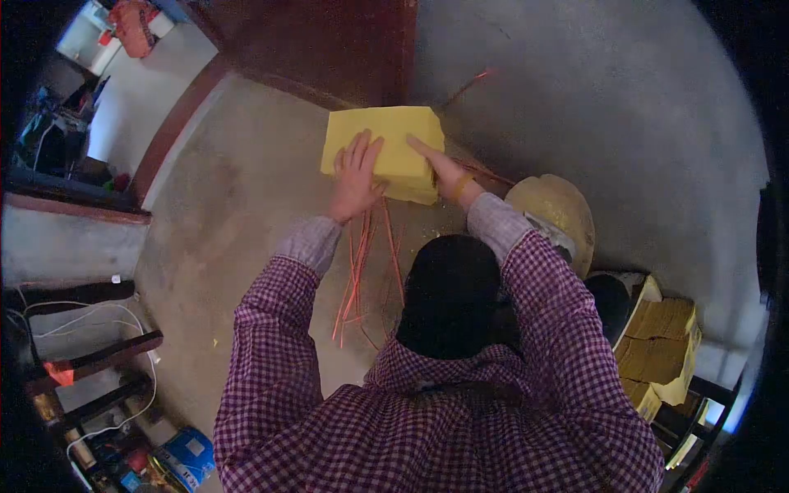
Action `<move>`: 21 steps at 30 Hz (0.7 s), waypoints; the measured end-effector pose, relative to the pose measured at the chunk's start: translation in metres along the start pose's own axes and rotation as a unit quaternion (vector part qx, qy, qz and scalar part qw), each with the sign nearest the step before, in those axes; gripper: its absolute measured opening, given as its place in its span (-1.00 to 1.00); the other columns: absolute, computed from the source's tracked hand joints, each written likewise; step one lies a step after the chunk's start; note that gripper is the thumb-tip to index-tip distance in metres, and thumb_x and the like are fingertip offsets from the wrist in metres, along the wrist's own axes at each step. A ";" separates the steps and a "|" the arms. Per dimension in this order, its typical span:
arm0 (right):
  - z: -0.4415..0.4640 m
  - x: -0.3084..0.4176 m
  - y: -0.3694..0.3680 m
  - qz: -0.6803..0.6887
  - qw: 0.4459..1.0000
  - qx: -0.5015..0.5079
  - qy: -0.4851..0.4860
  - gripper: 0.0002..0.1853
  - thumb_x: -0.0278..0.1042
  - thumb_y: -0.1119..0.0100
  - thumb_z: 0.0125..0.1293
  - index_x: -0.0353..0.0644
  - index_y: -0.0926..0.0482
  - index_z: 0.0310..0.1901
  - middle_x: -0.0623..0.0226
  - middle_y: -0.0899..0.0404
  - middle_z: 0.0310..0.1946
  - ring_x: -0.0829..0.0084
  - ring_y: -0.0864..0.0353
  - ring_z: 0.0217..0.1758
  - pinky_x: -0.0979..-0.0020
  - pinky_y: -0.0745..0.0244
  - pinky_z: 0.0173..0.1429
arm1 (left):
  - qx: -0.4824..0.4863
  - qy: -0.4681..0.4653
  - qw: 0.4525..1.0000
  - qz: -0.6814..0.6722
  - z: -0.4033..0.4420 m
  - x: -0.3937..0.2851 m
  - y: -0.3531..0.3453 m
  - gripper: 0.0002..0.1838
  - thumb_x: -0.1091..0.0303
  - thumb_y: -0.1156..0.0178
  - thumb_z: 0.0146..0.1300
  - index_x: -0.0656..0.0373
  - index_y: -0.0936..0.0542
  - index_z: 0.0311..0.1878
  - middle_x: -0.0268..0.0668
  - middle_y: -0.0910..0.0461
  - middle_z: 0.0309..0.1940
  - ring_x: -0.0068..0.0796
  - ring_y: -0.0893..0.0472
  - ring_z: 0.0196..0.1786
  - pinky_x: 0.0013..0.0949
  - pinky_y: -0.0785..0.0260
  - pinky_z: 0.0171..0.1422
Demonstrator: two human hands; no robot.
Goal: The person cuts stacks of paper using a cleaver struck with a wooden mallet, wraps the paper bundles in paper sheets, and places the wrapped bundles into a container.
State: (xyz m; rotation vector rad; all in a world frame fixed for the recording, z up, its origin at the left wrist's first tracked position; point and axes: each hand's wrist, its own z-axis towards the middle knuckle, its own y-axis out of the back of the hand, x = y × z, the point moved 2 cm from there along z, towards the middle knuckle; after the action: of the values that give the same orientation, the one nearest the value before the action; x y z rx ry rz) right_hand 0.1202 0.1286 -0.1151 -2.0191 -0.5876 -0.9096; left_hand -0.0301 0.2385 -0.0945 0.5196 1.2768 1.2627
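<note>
A thick stack of yellow paper (382, 123) is in front of me, its edges slightly uneven at the lower right. My left hand (357, 172) lies on its top face near the left side, fingers stretched out. At the right edge, my right hand (442, 168) grips the stack with its thumb on top; the other fingers are mostly hidden by the paper. Thin orange-red strands (357, 271) trail out from beneath the stack towards me. What supports the stack from below is hidden.
To the right stands a round, tan, dusty object (567, 214). Packed brown bundles in a yellow wrapper (657, 345) are at the lower right. A blue tin (185, 456) and a dark wooden frame with a white cable (115, 345) are at the left. A dark red door (329, 49) is ahead.
</note>
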 end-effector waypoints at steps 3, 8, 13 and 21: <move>-0.007 0.004 -0.005 -0.009 1.000 -0.014 -0.013 -0.39 0.06 -0.20 0.17 -0.17 -0.37 0.15 0.32 -0.48 0.04 0.44 -0.49 0.05 0.41 -0.39 0.11 | 0.000 0.003 1.000 0.003 0.001 0.001 -0.001 -0.06 0.25 -0.37 -0.13 0.05 -0.10 0.35 -0.10 0.04 0.38 -0.10 0.06 0.43 0.09 0.24 0.40; -0.012 0.007 -0.007 -0.057 0.996 -0.062 -0.026 -0.39 0.05 -0.21 0.16 -0.19 -0.39 0.14 0.30 -0.49 0.03 0.45 -0.50 0.04 0.41 -0.40 0.08 | -0.004 -0.003 1.000 0.008 -0.002 0.001 -0.001 -0.06 0.24 -0.37 -0.13 0.05 -0.10 0.34 -0.10 0.03 0.37 -0.09 0.06 0.43 0.10 0.22 0.39; -0.015 0.007 -0.014 -0.047 0.999 -0.017 0.018 -0.35 0.11 -0.21 0.14 -0.18 -0.38 0.15 0.31 -0.49 0.03 0.44 -0.51 0.01 0.41 -0.40 0.07 | -0.021 -0.005 1.000 0.005 -0.004 0.001 0.005 -0.07 0.24 -0.37 -0.14 0.07 -0.11 0.34 -0.11 0.00 0.36 -0.08 0.02 0.42 0.14 0.18 0.37; -0.016 0.008 0.000 -0.024 1.000 -0.011 -0.017 -0.23 0.22 -0.18 0.10 -0.11 -0.28 0.24 0.32 -0.41 0.13 0.45 -0.41 0.15 0.37 -0.30 0.20 | 0.002 -0.020 1.000 0.022 0.007 -0.001 0.000 -0.05 0.23 -0.39 -0.17 0.06 -0.11 0.34 -0.12 -0.01 0.36 -0.11 0.03 0.42 0.15 0.16 0.37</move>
State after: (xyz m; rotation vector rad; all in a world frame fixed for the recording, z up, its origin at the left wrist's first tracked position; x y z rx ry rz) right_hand 0.1193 0.1153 -0.1023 -2.0524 -0.6497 -0.9148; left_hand -0.0238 0.2393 -0.0925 0.5759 1.2395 1.2800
